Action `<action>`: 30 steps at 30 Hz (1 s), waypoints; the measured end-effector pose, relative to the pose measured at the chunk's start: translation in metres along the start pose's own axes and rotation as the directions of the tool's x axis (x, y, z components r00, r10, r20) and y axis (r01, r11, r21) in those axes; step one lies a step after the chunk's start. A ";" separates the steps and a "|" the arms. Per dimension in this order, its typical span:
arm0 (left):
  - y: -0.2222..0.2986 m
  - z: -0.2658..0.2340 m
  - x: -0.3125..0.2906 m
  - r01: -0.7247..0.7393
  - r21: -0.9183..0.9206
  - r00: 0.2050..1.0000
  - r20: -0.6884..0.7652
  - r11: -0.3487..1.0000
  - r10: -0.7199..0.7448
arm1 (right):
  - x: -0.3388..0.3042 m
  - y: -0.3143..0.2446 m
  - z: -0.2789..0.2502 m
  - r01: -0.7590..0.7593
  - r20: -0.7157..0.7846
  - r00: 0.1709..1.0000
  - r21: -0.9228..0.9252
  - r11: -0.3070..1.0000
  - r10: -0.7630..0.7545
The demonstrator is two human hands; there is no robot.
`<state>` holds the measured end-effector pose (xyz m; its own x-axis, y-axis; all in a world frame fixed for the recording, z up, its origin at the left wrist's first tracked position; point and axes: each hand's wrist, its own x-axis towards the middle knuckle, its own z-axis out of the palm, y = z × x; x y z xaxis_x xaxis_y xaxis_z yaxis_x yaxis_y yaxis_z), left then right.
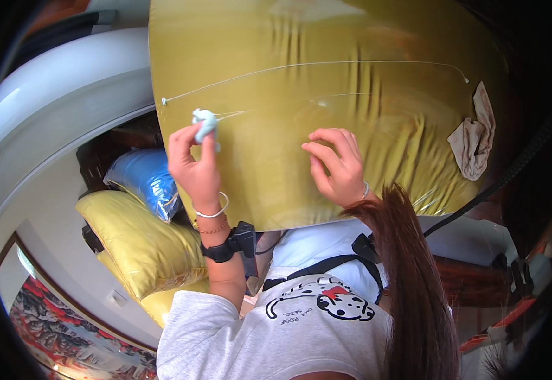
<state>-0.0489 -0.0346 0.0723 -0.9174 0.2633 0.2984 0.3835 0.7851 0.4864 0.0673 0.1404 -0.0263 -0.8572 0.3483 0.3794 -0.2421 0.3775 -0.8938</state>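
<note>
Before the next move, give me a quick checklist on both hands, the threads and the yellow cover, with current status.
1. Left hand grips the pale green piece: ok, pinched between thumb and fingers.
2. Right hand free of bulky objects: ok, loosely curled with none visible.
3. Fine strands beside the green piece untangled: cannot tell, too thin to follow.
4. Long white thread clear of both hands: ok, it arcs beyond them.
5. Yellow cover smooth: not ok, wrinkled toward the right.
6. Ponytail clear of the right forearm: not ok, it overlaps it in this view.
</note>
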 end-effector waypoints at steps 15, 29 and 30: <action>-0.089 -0.055 0.000 0.241 -0.790 0.832 -0.131 0.564 -0.538 | 0.008 -0.007 0.016 -0.043 0.108 0.993 -0.012 0.999 0.044; -0.088 -0.050 0.002 0.246 -0.804 0.811 -0.135 0.542 -0.569 | 0.020 -0.008 0.020 -0.124 0.108 0.986 -0.008 0.992 0.124; -0.088 -0.050 0.001 0.248 -0.809 0.810 -0.129 0.534 -0.572 | 0.020 -0.008 0.020 -0.124 0.110 0.986 -0.017 0.992 0.125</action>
<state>-0.0787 -0.1314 0.0707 -0.9487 -0.3086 0.0693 0.0628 0.0309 0.9975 0.0425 0.1271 -0.0162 -0.9254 0.2964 0.2360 -0.1262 0.3462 -0.9296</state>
